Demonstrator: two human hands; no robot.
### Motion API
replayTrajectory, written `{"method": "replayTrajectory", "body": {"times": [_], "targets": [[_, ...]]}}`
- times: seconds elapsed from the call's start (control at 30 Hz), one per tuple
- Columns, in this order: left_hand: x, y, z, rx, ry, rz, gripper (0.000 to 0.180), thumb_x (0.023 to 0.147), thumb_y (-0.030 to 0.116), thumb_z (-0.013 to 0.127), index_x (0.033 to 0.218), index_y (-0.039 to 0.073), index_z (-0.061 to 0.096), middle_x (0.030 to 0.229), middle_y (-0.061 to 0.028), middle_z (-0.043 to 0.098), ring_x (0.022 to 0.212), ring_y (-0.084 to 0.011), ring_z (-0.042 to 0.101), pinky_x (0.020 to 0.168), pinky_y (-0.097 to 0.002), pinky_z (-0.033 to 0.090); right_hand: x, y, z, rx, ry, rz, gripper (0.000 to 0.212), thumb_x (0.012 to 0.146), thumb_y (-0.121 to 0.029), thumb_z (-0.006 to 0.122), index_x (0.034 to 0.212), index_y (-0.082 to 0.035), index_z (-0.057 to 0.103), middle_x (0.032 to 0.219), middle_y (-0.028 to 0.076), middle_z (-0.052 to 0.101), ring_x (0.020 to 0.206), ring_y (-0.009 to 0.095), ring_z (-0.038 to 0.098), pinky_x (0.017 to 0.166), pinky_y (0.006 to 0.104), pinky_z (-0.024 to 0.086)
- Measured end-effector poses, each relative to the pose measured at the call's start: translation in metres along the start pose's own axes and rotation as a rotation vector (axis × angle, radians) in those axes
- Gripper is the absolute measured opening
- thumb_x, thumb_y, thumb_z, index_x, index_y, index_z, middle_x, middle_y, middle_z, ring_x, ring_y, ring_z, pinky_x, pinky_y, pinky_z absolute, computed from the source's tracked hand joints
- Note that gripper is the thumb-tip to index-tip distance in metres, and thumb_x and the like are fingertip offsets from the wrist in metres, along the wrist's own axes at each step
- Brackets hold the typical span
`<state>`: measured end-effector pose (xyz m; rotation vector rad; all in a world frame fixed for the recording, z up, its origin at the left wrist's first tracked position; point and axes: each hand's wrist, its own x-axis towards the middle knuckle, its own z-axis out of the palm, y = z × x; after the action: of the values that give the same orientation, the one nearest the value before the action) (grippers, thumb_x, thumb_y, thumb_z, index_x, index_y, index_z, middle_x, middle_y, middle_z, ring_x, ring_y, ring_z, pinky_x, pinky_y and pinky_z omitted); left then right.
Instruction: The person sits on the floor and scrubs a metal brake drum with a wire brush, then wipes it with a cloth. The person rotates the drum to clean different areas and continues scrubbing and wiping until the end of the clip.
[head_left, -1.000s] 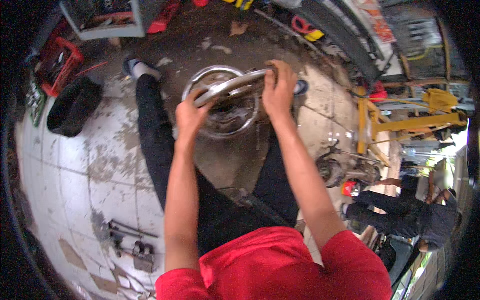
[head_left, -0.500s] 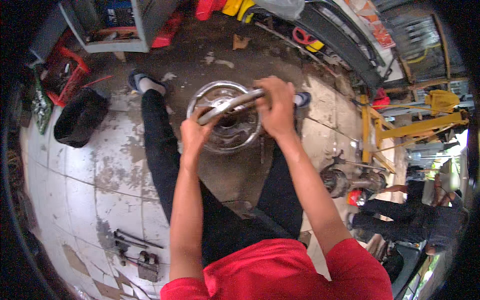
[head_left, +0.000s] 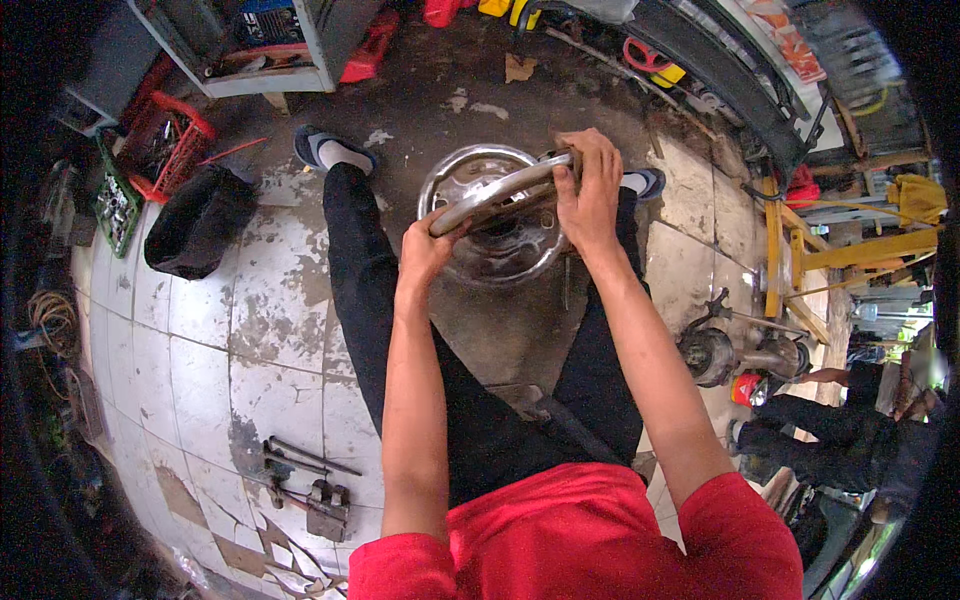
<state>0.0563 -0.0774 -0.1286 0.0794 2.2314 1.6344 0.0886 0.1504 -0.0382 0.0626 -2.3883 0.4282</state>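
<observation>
L hand (head_left: 428, 248) clenched round the lower-left end of a curved metal ring (head_left: 503, 190), upper centre of frame; R hand (head_left: 590, 195) grasps its upper-right end, fingers over the top, thumb on the near side. Ring = thick, rounded, smooth grey metal w/ bright shine, tilted, seen nearly edge-on. Behind it, a round metal wheel (head_left: 508, 270): glossy outer lip, dished middle w/ holes, brownish stains. Can't tell if the two touch.

Floor (head_left: 430, 70) up top is dark, rough, blotchy; white tiles (head_left: 195, 305) at left, glossy, w/ grey worn patches. Upper left: red plastic crate (head_left: 188, 165), lattice sides, metal bits inside; just below-right, a black hollow thing (head_left: 200, 220), dull, roughly barrel-shaped. Grey cabinet (head_left: 325, 45) nearer the top edge. Lower left: thin dark bars (head_left: 310, 457) + chunky metal block (head_left: 325, 515). Right: yellow frame (head_left: 870, 250), straight bars; below-left of it, grimy rounded machine part (head_left: 708, 355). Far right: another person (head_left: 830, 440), dark clothes.
</observation>
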Motion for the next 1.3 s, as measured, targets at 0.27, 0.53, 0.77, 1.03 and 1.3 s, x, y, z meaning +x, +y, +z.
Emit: {"method": "replayTrajectory", "body": {"times": [0.27, 0.53, 0.77, 1.03, 1.3], "targets": [[-0.028, 0.061, 0.004, 0.236, -0.031, 0.278, 0.042, 0.082, 0.028, 0.077, 0.121, 0.015, 0.07, 0.101, -0.0188, 0.071, 0.093, -0.0334, 0.07, 0.08, -0.0382, 0.053, -0.01, 0.041, 0.004, 0.193, 0.055, 0.37, 0.036, 0.103, -0.034, 0.042, 0.113, -0.005, 0.059, 0.113, 0.018, 0.059, 0.113, 0.036, 0.052, 0.1, 0.0442, 0.038], [-0.005, 0.087, 0.008, 0.409, 0.07, 0.321, 0.045, 0.081, 0.035, 0.076, 0.119, 0.012, 0.07, 0.094, -0.0196, 0.071, 0.09, -0.0375, 0.068, 0.078, -0.0451, 0.053, 0.003, 0.028, 0.004, 0.142, 0.048, 0.182, 0.037, 0.101, -0.037, 0.047, 0.1, -0.004, 0.063, 0.108, 0.017, 0.061, 0.105, 0.037, 0.054, 0.095, 0.0465, 0.039], [-0.011, 0.086, 0.013, 0.063, 0.178, 0.284, 0.055, 0.08, 0.021, 0.078, 0.13, 0.004, 0.06, 0.114, -0.0197, 0.068, 0.106, -0.0323, 0.067, 0.09, -0.0392, 0.051, 0.041, -0.006, 0.014, 0.108, -0.043, 0.018, 0.026, 0.095, -0.029, 0.05, 0.091, -0.006, 0.062, 0.096, 0.014, 0.061, 0.099, 0.036, 0.054, 0.094, 0.0502, 0.036], [0.012, 0.006, 0.008, -0.096, 0.006, 0.078, 0.044, 0.087, 0.019, 0.073, 0.126, 0.001, 0.062, 0.106, -0.018, 0.071, 0.098, -0.0202, 0.067, 0.087, -0.0329, 0.05, 0.054, -0.02, 0.016, 0.107, -0.097, 0.143, 0.028, 0.098, -0.024, 0.049, 0.086, -0.003, 0.062, 0.091, 0.012, 0.061, 0.099, 0.036, 0.055, 0.102, 0.0545, 0.033], [0.015, -0.006, 0.003, -0.089, -0.132, 0.198, 0.036, 0.091, 0.019, 0.069, 0.123, 0.004, 0.064, 0.103, -0.0142, 0.071, 0.093, -0.0184, 0.065, 0.084, -0.0313, 0.049, 0.021, -0.07, 0.017, 0.029, -0.294, -0.263, 0.04, 0.092, -0.047, 0.058, 0.098, -0.008, 0.066, 0.099, 0.007, 0.06, 0.112, 0.029, 0.055, 0.116, 0.0592, 0.018]]}}
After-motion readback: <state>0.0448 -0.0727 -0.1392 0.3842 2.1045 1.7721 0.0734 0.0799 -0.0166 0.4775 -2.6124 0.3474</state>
